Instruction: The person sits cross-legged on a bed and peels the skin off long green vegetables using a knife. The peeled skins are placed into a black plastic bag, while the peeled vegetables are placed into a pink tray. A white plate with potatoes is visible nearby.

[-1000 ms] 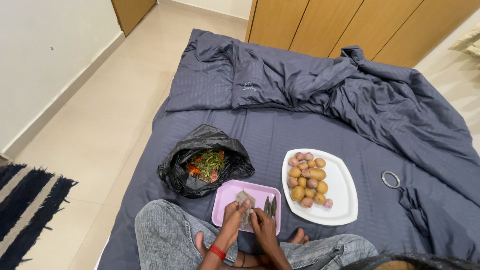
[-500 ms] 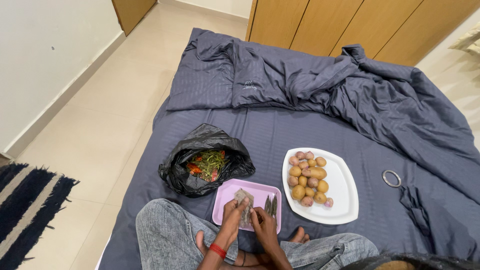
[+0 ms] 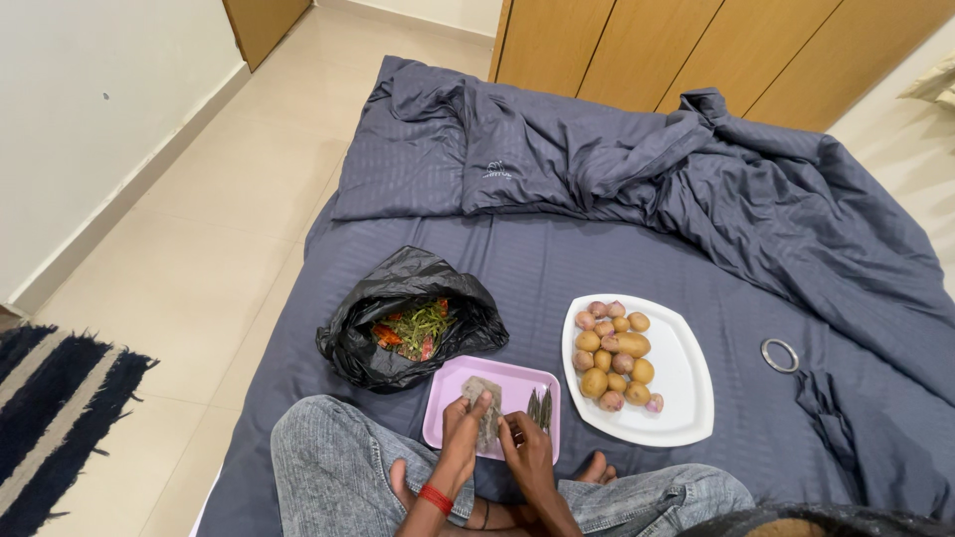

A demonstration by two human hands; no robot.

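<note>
I sit cross-legged on a bed. My left hand [image 3: 461, 438] and my right hand [image 3: 526, 452] both grip a small greyish-brown flat piece [image 3: 485, 404] over a pink rectangular tray [image 3: 512, 380]. A few dark green pods [image 3: 540, 406] lie on the tray's right side, just beyond my right hand. A red band circles my left wrist.
A black plastic bag [image 3: 398, 303] with green and red vegetables lies open left of the tray. A white plate [image 3: 684, 373] of potatoes and small onions sits to the right. A metal ring [image 3: 779, 355] lies further right. A crumpled grey blanket [image 3: 637, 159] covers the far bed.
My hands have shifted only slightly on the greyish piece; everything else stays where it was.
</note>
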